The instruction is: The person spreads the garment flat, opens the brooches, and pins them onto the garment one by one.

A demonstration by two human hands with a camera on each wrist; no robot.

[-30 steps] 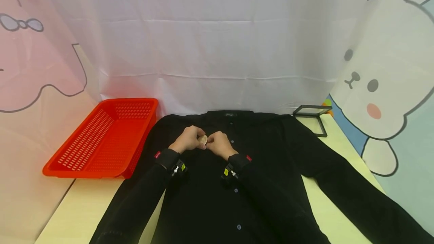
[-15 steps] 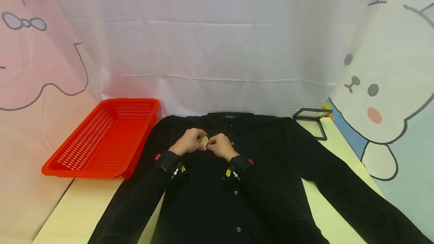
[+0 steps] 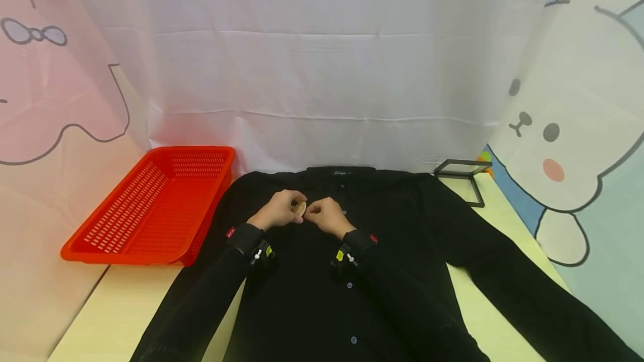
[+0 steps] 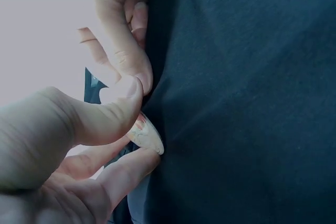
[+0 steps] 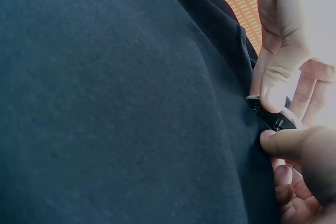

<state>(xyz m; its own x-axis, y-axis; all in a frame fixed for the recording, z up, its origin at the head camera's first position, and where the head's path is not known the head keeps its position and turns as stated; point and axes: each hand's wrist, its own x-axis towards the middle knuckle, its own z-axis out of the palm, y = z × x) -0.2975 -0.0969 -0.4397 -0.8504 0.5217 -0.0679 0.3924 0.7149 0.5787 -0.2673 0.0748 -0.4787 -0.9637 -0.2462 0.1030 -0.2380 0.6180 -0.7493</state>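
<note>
My left hand pinches a small round badge on edge between thumb and fingers, over the upper chest of a black shirt. My right hand has its thumb and fingers curled together at the badge's right edge, gripping there. In the left wrist view the badge shows a pale, patterned face. Its dark back with small white print faces the right wrist view, where my right thumb touches the lower edge. Fingers hide part of the badge, and whether cloth is caught between them is unclear.
A red perforated basket stands at the left, beside the shirt's shoulder. Behind the right shoulder is a black-edged frame-like stand. The shirt's sleeve spreads to the right over the pale table, with a printed curtain behind.
Both hands stay close together at the same spot on the shirt. The badge has turned slightly in my left fingers, and the view has shifted a little.
</note>
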